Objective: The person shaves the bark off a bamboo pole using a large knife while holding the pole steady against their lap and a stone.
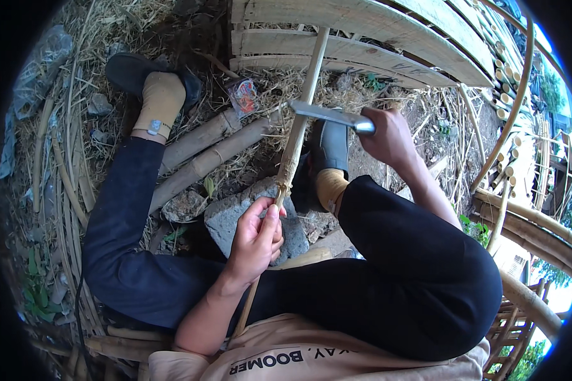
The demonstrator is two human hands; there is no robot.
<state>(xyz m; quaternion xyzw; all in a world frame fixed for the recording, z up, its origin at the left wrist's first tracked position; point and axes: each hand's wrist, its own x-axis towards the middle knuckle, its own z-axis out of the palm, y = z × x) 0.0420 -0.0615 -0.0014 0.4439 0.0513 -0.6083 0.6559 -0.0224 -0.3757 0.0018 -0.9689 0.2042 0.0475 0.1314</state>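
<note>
My left hand [255, 238] is closed around a long bamboo stick [293, 149], thumb lying along it. The stick slants from my shirt, through this hand, up to the wooden slats at the far side. Just beyond my fingers, frayed fibres stick out from a ragged joint. In my right hand [391, 134] is a knife [327, 114] with a broad metal blade, gripped by its handle. Its blade lies across the upper part of the stick; whether it touches the wood, I cannot tell. Below the left hand sits a grey stone block [225, 225].
Slatted pale boards [362, 47] stand at the far side. Two thick bamboo poles [203, 159] lie between my legs on straw-strewn ground, near a crumpled wrapper [243, 96]. My bent right leg [419, 267] rises beside the right forearm. Cut bamboo [507, 98] is stacked at right.
</note>
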